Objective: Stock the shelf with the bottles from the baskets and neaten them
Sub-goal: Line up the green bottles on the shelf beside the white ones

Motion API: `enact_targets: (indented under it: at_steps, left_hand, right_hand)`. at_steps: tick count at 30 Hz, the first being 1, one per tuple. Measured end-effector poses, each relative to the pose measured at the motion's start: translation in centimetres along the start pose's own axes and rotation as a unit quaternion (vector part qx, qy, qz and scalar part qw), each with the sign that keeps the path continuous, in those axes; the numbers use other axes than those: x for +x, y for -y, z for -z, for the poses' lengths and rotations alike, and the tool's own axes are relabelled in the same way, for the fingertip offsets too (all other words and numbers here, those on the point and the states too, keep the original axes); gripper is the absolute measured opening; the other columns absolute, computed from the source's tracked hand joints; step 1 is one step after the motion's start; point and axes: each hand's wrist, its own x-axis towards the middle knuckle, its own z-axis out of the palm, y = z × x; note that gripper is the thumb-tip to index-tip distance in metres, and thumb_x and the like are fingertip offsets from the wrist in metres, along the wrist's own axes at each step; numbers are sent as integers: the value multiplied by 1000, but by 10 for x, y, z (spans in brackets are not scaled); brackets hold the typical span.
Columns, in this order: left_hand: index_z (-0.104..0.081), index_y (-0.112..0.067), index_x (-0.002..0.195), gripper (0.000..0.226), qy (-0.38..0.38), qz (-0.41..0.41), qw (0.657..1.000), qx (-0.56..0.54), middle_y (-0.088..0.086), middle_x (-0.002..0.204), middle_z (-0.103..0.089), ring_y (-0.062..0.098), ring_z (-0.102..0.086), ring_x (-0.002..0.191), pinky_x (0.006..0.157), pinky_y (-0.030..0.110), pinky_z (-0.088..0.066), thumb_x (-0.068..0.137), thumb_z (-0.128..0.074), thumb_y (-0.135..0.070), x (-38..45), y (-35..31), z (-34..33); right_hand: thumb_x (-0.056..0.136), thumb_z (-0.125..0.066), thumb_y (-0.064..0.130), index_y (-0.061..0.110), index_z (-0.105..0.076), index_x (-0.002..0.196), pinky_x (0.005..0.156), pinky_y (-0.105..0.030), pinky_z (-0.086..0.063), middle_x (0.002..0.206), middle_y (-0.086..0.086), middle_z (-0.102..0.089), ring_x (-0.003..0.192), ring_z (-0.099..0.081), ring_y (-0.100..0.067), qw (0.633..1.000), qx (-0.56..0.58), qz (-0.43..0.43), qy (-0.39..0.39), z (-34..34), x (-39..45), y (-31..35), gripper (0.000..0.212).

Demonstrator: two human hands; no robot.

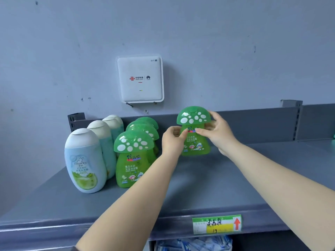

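a green mushroom-capped bottle [194, 140] is gripped upright between both hands near the back edge of the shelf [199, 187], right of its middle. the left hand [173, 140] is curled against the bottle's left side, thumb laid on the label just under the cap; the right hand [218, 133] is wrapped round the right side, fingers reaching behind the neck and thumb pressed on the front. whether the bottle's base touches the shelf cannot be told. just to the left, a front-to-back row of green mushroom bottles [134, 156] is seen, apart from the held one. beside that row, toward the left edge, a row of pale blue bottles with white caps [85, 160] is stood upright. a price label [216, 224] with a red arrow is fixed to the front edge. a white wifi box [139, 78] is mounted on the wall [72, 51] above the back edge
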Motion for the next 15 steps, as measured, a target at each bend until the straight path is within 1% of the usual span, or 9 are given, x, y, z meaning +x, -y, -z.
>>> enact_targets:
  at_steps: [2, 4, 5, 8, 11, 15]
  left_hand:
    - [-59, -8, 113, 29, -22, 21, 1000, -6, 5, 110, -64, 20, -60, 92, 81, 32, -50, 90, -61, -25, 10, 5, -3]
    - [-58, -9, 116, 30, -36, 49, 998, 4, 3, 112, -63, 16, -57, 88, 73, 26, -44, 91, -58, -27, 18, 10, -5]
    - [-57, -10, 118, 32, -42, 61, 997, 7, 2, 115, -62, 16, -57, 88, 73, 24, -42, 92, -58, -27, 22, 13, -5]
    - [-54, -9, 124, 36, -53, 70, 996, 23, 6, 123, -59, 21, -59, 103, 75, 23, -43, 93, -56, -27, 32, 21, -6]
    - [-51, -8, 130, 39, -55, 75, 994, 49, 6, 126, -57, 21, -58, 108, 66, 14, -43, 95, -53, -25, 37, 25, -6]
    - [-50, -7, 132, 40, -51, 89, 994, 40, 7, 128, -58, 21, -57, 111, 78, 19, -39, 95, -53, -22, 44, 33, -6]
  right_hand:
    - [71, -76, -4, 18, -51, 122, 87, -41, -54, 109, -7, -67, 97, -66, -19, 1000, -17, -3, 4, -9, 15, -8, 61]
    - [71, -76, -3, 20, -51, 119, 88, -43, -53, 107, -5, -68, 97, -66, -18, 1000, -28, -7, 7, -17, 27, -17, 58]
    - [71, -76, -3, 21, -51, 117, 89, -44, -53, 106, -4, -68, 97, -66, -17, 999, -31, -12, 8, -21, 32, -21, 57]
    - [71, -76, -2, 19, -49, 114, 89, -46, -53, 105, -7, -68, 97, -66, -19, 999, -31, -31, 1, -32, 42, -37, 55]
    - [72, -76, -1, 15, -47, 112, 91, -46, -51, 106, -9, -68, 98, -66, -21, 999, -12, -52, -8, -41, 47, -51, 53]
    - [73, -75, -3, 16, -46, 109, 91, -44, -52, 101, -5, -68, 96, -66, -20, 999, -4, -51, -8, -48, 51, -61, 50]
